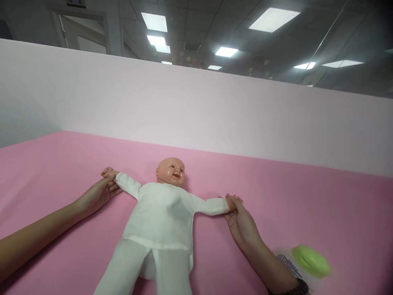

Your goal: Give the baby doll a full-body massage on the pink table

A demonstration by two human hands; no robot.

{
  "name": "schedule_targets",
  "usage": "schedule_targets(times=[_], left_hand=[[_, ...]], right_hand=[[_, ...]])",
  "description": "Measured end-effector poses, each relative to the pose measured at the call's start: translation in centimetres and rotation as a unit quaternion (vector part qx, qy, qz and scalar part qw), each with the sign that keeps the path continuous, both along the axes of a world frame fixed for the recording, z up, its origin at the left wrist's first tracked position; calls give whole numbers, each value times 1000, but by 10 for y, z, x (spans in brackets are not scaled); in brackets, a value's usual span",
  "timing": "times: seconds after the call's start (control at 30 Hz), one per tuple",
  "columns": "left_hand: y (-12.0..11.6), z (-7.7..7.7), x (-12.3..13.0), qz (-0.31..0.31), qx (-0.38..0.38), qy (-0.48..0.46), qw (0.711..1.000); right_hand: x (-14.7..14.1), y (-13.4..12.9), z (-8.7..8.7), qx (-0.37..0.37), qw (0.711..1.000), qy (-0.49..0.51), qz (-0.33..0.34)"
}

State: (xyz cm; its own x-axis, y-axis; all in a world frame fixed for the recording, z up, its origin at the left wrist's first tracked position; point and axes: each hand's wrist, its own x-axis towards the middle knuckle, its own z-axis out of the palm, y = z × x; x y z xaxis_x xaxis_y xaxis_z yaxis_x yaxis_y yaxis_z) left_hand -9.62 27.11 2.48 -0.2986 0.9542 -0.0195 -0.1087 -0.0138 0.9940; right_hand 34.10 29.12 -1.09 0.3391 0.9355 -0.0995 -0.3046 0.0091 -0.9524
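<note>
Doll: a baby doll [162, 205] is being held flat on its back on a pink surface [307, 205], arms stretched out sideways, legs pointing toward the camera.
Clothing: a white onesie [156, 229] is being worn by the doll.
Left hand: the left hand [98, 196] is being cupped under the doll's right hand [107, 172], fingers curled around it.
Right hand: the right hand [241, 224] is being closed on the doll's left hand [233, 201], pinching it between thumb and fingers.
Near right wrist: a dark wrist band [296, 285] is being worn; a green round object [311, 261] is showing just beside it, too blurred to identify.
Behind: a pale wall [184, 102] is standing beyond the pink surface, with ceiling lights [273, 19] and a doorway [82, 32] showing above it.
</note>
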Motion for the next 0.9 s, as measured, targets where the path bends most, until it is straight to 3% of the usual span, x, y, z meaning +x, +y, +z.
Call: schedule_targets(times=[0.1, 0.27, 0.4, 0.5, 0.6, 0.7, 0.77, 0.83, 0.9], left_hand=[[4, -6, -16, -29, 6, -75, 997], [11, -16, -35, 59, 7, -77, 995], [7, -18, -36, 72, 17, 83, 994], [4, -14, -34, 76, -6, 251, 965], [3, -9, -32, 45, -27, 350, 935], [5, -7, -31, 33, -31, 390, 920], [6, -5, -28, 61, -30, 389, 919], [3, 4, -18, 94, -19, 368, 925], [-6, 21, 4, 109, 5, 326, 939]], right_hand=[[0, 0, -4, 4, 1000, 5, -29], [11, 4, -15, -3, 984, -143, -108], [19, 9, -20, 14, 963, -257, -78], [15, 7, -19, 42, 938, -336, -70], [8, -3, -5, 97, 870, -474, -94], [5, -23, 27, 224, 751, -606, -137], [10, -40, 54, 277, 665, -673, -166], [22, -57, 78, 252, 609, -717, -226], [39, -74, 95, 155, 590, -742, -278]])
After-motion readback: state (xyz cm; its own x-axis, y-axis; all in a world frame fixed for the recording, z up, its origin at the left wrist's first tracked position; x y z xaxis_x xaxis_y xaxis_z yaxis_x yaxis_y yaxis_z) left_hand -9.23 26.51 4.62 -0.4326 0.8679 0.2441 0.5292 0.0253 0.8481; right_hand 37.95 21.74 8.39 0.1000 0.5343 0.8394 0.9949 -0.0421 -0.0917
